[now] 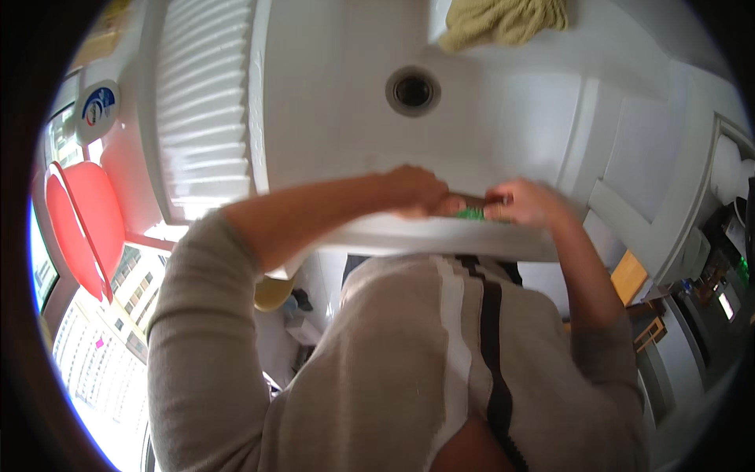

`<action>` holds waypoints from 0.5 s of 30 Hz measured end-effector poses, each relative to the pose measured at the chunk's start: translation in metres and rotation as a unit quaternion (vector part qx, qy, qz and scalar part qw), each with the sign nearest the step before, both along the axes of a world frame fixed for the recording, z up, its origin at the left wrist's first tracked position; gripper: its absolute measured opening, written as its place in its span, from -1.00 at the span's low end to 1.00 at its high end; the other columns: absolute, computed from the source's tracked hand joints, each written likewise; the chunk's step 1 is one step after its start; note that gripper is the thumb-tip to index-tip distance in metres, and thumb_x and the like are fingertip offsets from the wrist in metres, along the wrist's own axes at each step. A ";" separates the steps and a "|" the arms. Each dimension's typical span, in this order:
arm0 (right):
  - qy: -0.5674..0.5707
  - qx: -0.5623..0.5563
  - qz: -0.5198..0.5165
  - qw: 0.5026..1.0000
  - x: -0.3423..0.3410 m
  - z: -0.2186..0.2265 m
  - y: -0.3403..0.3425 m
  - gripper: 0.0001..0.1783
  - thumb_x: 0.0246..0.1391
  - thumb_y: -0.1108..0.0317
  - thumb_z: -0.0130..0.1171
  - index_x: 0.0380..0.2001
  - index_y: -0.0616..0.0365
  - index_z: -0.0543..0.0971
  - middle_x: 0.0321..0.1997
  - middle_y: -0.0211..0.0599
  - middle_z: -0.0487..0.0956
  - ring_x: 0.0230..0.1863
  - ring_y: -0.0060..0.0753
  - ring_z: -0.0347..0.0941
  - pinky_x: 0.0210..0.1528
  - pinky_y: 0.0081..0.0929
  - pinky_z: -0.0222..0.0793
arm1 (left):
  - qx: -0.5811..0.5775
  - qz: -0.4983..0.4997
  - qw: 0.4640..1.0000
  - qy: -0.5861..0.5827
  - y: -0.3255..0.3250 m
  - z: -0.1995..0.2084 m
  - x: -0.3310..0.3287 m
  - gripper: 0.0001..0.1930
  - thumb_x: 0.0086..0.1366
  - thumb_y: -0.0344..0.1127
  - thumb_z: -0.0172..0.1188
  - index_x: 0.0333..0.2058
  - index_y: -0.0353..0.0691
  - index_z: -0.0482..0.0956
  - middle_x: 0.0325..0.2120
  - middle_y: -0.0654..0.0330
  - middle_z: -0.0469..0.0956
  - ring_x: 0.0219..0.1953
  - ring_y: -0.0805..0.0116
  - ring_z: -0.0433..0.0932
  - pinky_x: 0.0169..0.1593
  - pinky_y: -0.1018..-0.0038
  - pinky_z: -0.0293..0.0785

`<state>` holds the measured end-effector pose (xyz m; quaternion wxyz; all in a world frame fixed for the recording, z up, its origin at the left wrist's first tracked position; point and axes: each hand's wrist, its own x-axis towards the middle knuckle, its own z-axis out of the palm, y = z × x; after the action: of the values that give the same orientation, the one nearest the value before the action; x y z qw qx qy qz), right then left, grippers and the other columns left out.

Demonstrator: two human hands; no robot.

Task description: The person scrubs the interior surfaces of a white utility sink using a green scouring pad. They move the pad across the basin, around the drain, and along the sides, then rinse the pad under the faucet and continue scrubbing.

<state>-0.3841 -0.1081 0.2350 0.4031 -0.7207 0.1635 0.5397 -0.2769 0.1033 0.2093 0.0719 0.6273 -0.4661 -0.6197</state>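
My left hand and my right hand are close together at the near rim of a white sink. Between them is a small thing with a brown edge and a green, bristly-looking patch. Fingers of both hands are closed on it, one hand at each end. The hands cover most of it and are a little blurred, so its exact kind is unclear. Beyond the hands, a round drain shows in the sink's bottom.
A ribbed white washboard runs along the sink's left side. A crumpled yellowish cloth lies at the far side. Left by the window are a pink-red plastic item and a white container. Shelves with objects stand at the right.
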 end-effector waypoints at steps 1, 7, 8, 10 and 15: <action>-0.035 -0.013 0.025 0.999 0.003 0.010 -0.001 -0.58 -0.04 0.06 0.31 -0.19 0.13 0.65 -0.37 -0.23 0.62 -0.32 -0.37 0.49 -0.20 -0.39 0.40 | 0.025 -0.020 0.999 0.003 -0.006 0.009 0.004 -0.24 0.39 0.32 -0.46 -0.11 -0.24 0.53 -0.19 -0.10 0.58 -0.08 -0.08 0.53 0.04 0.07 0.38; -0.090 0.009 0.054 0.994 0.024 -0.088 0.024 -0.59 -0.02 0.06 0.28 -0.19 0.11 0.67 -0.34 -0.19 0.64 -0.33 -0.26 0.54 -0.21 -0.31 0.42 | 0.054 0.019 0.998 -0.026 0.018 -0.052 0.025 -0.39 0.42 0.18 -0.38 0.00 -0.14 0.51 -0.13 -0.07 0.57 -0.05 -0.03 0.53 0.06 0.13 0.38; -0.046 0.054 0.026 0.997 0.037 -0.081 0.052 -0.58 -0.03 0.05 0.29 -0.18 0.12 0.67 -0.33 -0.17 0.65 -0.30 -0.25 0.54 -0.18 -0.31 0.41 | 0.044 0.020 0.999 -0.009 0.049 -0.052 0.027 -0.40 0.41 0.16 -0.37 0.00 -0.12 0.52 -0.12 -0.06 0.57 -0.04 -0.03 0.52 0.07 0.15 0.38; -0.013 0.092 -0.024 0.995 0.041 -0.065 0.079 -0.55 -0.05 0.03 0.31 -0.18 0.13 0.66 -0.31 -0.15 0.65 -0.26 -0.24 0.54 -0.15 -0.31 0.41 | 0.144 -0.015 0.989 -0.029 0.058 -0.005 0.049 -0.37 0.41 0.22 -0.37 -0.02 -0.11 0.55 -0.11 -0.04 0.57 -0.04 -0.04 0.52 0.06 0.12 0.37; -0.026 0.043 -0.022 0.998 0.009 -0.066 0.016 -0.52 -0.11 0.01 0.34 -0.21 0.15 0.66 -0.34 -0.20 0.65 -0.31 -0.32 0.54 -0.19 -0.36 0.42 | 0.112 -0.008 0.992 -0.050 -0.002 -0.012 0.007 -0.34 0.41 0.23 -0.41 -0.07 -0.18 0.54 -0.13 -0.05 0.57 -0.05 -0.06 0.51 0.04 0.09 0.37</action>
<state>-0.3756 -0.0921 0.1687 0.4496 -0.7129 0.1450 0.5182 -0.2701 0.1008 0.1972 -0.0269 0.6579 -0.4020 -0.6362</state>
